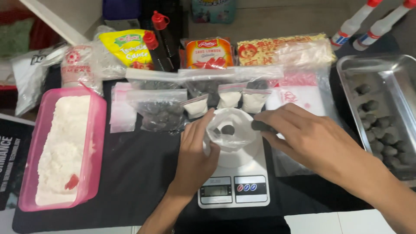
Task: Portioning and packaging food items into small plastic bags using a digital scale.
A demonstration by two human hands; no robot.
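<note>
- Filled bags point(161, 113) of dark balls already lie on the counter point(134, 173); many balls remain in the metal tray point(346, 69)
- On the kitchen scale point(234, 184) we have an open plastic bag point(229, 130) with one dark ball point(228, 129) inside, so this portion looks barely begun
- Our left hand point(195, 151) holds the bag's rim in a loose grip, fingers curled on the plastic
- Our right hand point(303, 134) pinches another ball point(260, 126) at the bag's mouth, grip closed on it

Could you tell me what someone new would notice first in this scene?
At centre, the left hand holds open a clear bag on a white kitchen scale, while the right hand brings a dark ball to it. A pink tub of white powder sits far left, a metal tray of dark balls far right.
</note>
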